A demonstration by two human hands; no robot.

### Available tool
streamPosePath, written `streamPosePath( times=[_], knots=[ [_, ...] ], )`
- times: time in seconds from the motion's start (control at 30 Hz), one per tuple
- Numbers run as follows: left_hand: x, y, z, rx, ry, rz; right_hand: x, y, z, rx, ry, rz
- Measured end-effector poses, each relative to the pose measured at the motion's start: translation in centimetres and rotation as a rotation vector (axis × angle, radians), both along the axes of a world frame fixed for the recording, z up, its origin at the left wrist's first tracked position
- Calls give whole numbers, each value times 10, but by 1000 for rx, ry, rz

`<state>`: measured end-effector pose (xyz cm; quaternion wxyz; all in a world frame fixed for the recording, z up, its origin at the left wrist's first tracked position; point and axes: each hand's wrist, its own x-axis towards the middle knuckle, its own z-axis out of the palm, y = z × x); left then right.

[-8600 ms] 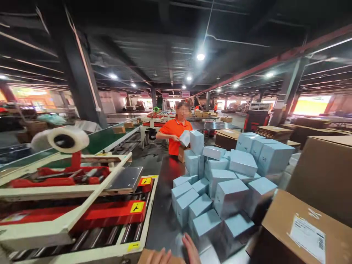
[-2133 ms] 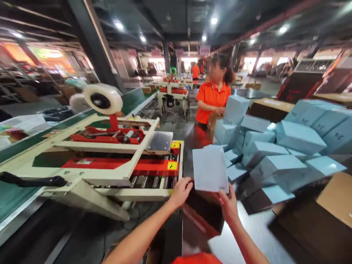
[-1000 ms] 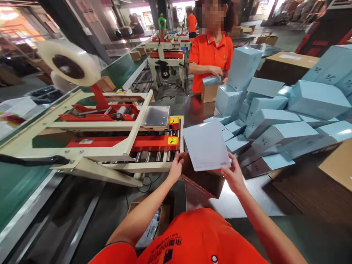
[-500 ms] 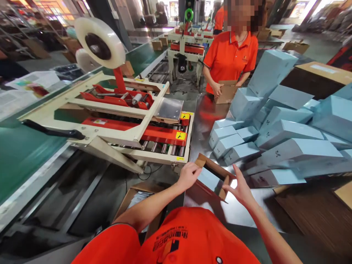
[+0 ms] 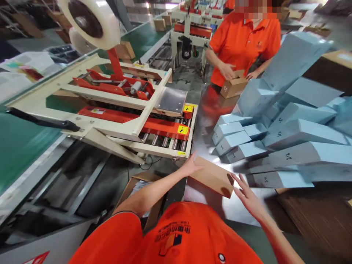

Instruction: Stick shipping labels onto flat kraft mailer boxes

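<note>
A brown cardboard box (image 5: 210, 174) lies on the metal table in front of me, its top flaps closed. My left hand (image 5: 191, 165) is at its left end, thumb over the top and fingers along the end. At the opposite end, my right hand (image 5: 247, 196) is open, fingers stretched and apart beside the box's corner. Whether the right fingertips touch the cardboard I cannot tell. Several pale blue boxes (image 5: 249, 150) stand just beyond my right hand.
A carton sealing machine (image 5: 165, 128) with a large tape roll (image 5: 89, 22) stands to the left, beside a green conveyor belt (image 5: 24, 165). Across the metal table (image 5: 205, 110), a co-worker (image 5: 244, 44) handles a small carton (image 5: 233, 88). An open carton (image 5: 126, 190) sits below my left arm.
The box's flaps have been folded down, covering the pale blue box that showed inside. My right hand has moved slightly right. The co-worker's carton has turned.
</note>
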<state>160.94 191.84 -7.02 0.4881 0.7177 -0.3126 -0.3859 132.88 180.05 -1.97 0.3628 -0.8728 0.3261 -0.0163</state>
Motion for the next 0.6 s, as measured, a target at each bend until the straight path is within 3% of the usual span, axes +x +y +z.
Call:
streamPosePath(
  times=[0.1, 0.2, 0.27, 0.33, 0.5, 0.6],
  knots=[
    [6, 4, -8, -119, 138, 71, 16, 35, -19, -148, 60, -41],
    [28, 3, -10, -200, 296, 314, 48, 47, -34, -276, 108, -153],
    [46, 2, -11, -224, 298, 462, 82, 36, -31, -292, 139, -217],
    [58, 3, -12, -239, 271, 516, 124, 18, -20, -291, 188, -285],
    [52, 24, -25, -238, 287, 486, 228, -23, 2, -380, 227, -315],
    [37, 46, -42, -182, 276, 443, 273, -60, 7, -392, 157, -236]
  ],
)
